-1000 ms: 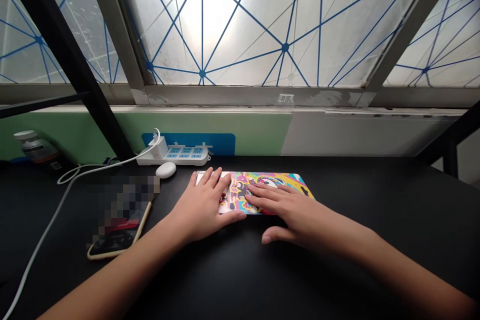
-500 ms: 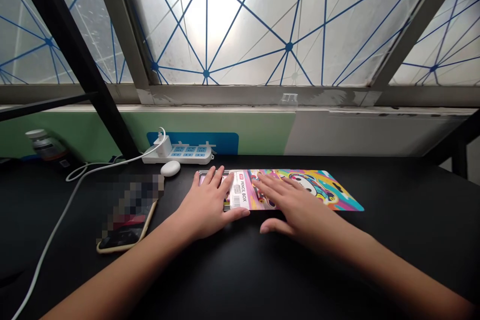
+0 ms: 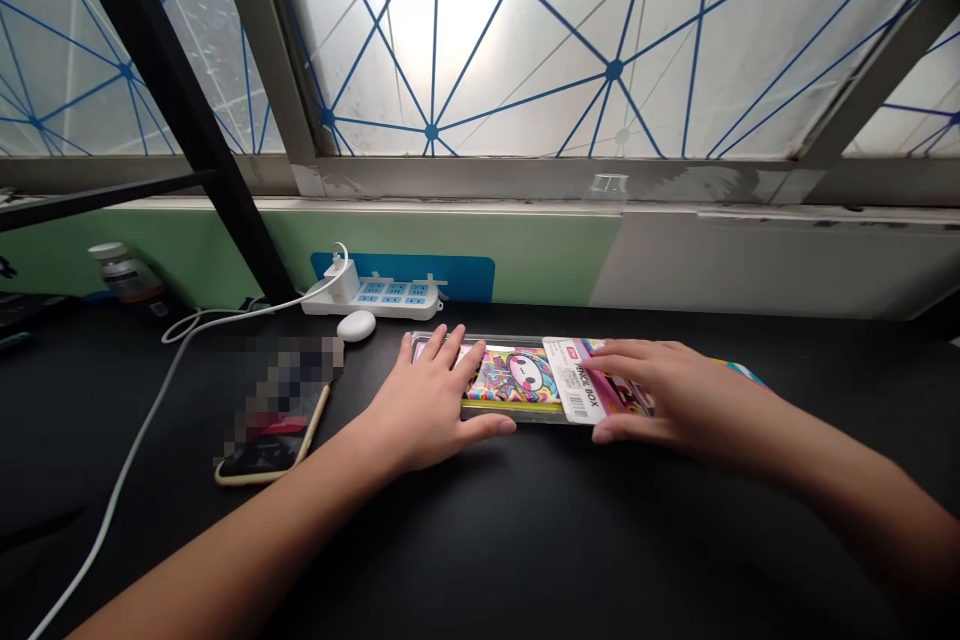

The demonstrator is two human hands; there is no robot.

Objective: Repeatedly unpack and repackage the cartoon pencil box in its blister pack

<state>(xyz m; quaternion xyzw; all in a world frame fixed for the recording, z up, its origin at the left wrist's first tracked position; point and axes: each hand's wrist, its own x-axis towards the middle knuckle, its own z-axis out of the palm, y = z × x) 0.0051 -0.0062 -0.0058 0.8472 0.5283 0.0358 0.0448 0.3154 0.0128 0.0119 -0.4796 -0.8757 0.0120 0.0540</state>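
A clear pencil box [image 3: 514, 378] with a bright cartoon print lies on the black desk [image 3: 525, 540] near the window wall. My left hand [image 3: 427, 400] rests flat on its left end, fingers spread and thumb along the front edge. A colourful paper sleeve [image 3: 577, 385] labelled "PENCIL BOX" covers the box's right part and sticks out to the right. My right hand [image 3: 675, 400] is on this sleeve, fingers together on top and thumb at its front edge, gripping it.
A phone [image 3: 262, 440] lies left of my left hand. Behind it are a white oval case [image 3: 355, 325] and a power strip [image 3: 382, 295] with a charger and white cable [image 3: 135, 440]. A bottle [image 3: 127, 272] stands far left beside a slanted black post [image 3: 187, 120].
The paper sleeve has slid to the right along the box under my right hand, baring the box's printed lid. My left hand has stayed on the left end.
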